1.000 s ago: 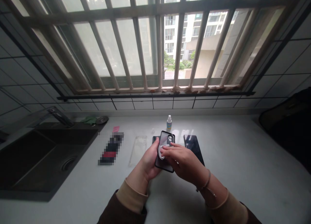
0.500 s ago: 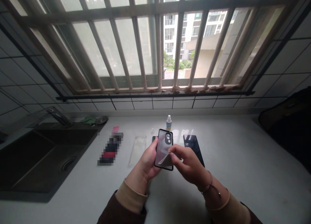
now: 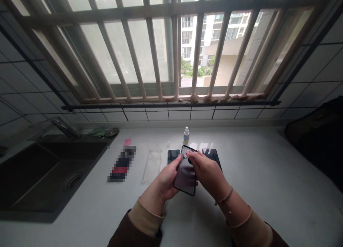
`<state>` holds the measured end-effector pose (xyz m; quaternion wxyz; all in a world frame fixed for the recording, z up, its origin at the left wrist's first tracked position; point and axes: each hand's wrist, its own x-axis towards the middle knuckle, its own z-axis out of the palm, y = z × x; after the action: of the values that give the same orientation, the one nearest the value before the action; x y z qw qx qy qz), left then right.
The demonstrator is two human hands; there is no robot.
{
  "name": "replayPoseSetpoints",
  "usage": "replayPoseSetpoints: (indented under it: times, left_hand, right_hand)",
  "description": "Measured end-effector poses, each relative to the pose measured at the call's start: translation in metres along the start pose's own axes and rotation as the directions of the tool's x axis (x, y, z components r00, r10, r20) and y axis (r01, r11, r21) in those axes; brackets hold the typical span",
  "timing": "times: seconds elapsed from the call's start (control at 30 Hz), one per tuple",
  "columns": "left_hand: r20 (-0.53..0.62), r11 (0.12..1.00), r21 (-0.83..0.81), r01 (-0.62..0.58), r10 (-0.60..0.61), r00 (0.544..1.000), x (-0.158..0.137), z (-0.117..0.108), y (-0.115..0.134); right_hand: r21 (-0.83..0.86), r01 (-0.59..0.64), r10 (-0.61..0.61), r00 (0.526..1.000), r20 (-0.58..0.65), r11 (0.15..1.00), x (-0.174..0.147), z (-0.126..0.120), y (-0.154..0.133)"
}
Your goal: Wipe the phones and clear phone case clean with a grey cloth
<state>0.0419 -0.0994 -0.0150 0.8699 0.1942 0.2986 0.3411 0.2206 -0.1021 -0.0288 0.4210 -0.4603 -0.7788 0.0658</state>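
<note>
My left hand (image 3: 167, 179) is wrapped round the left edge of a translucent phone case with a black rim (image 3: 185, 177), held tilted above the counter. A small pale cloth (image 3: 187, 154) is pinched in the fingers of my right hand (image 3: 205, 164), which press it against the upper part of the case. Those fingers hide the camera cutout. Behind the case, a dark phone (image 3: 173, 154) lies partly covered by my left hand. To the right, another dark phone (image 3: 213, 154) lies partly behind my right hand.
A small white-capped bottle (image 3: 186, 136) stands behind the case. Left of my hands lie a clear phone case (image 3: 152, 166), a pixelated dark item (image 3: 122, 164) and a pink slip (image 3: 127, 142). A dark sink (image 3: 53, 189) is at the left, a black bag (image 3: 318, 143) at the right.
The phone case has shifted slightly right and turned, its top now leaning left. My right hand has moved the cloth from the case's lower half up to its top.
</note>
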Motion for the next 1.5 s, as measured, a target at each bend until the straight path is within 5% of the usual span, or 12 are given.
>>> replayPoseSetpoints:
  times: [0.1,0.27,0.53,0.73,1.13,1.23,1.33,1.43,1.5]
  left_hand:
    - [-0.058,0.992,-0.096,-0.078,0.072,0.996,0.004,0.001,0.002]
    - [-0.141,0.979,-0.138,-0.147,0.128,0.982,0.007,0.004,0.010]
    - [-0.153,0.993,-0.086,-0.080,0.066,0.986,0.005,-0.003,0.012]
    - [-0.102,0.996,-0.080,0.032,-0.040,0.994,0.001,-0.007,0.010]
    - [-0.130,0.997,-0.075,0.021,-0.030,0.991,-0.008,0.006,0.022]
    - [-0.094,0.997,-0.061,0.038,-0.044,0.995,-0.008,0.005,0.020]
    - [-0.004,0.995,0.006,0.097,-0.096,0.995,-0.009,0.003,0.016]
    - [0.068,0.987,0.060,0.150,-0.154,0.986,-0.010,0.001,0.010]
    - [0.092,0.982,0.061,0.180,-0.185,0.978,-0.010,0.001,0.006]
  right_hand:
    - [0.048,0.157,-0.163,0.977,0.141,0.986,-0.001,0.005,-0.003]
    - [0.239,0.214,-0.272,0.932,0.241,0.947,-0.003,-0.002,-0.012]
    - [0.424,0.110,-0.253,0.921,0.297,0.899,-0.002,-0.012,-0.023]
    - [0.433,0.123,-0.276,0.909,0.312,0.893,-0.001,-0.023,-0.029]
    - [0.394,0.131,-0.265,0.913,0.310,0.910,0.004,-0.035,-0.032]
    - [0.411,0.033,-0.164,0.943,0.288,0.911,0.004,-0.035,-0.031]
    - [0.388,-0.131,0.091,0.989,0.120,0.912,0.004,-0.034,-0.026]
    - [0.239,-0.283,0.330,0.925,-0.189,0.929,0.004,-0.035,-0.017]
    - [0.124,-0.345,0.366,0.884,-0.292,0.931,0.005,-0.034,-0.012]
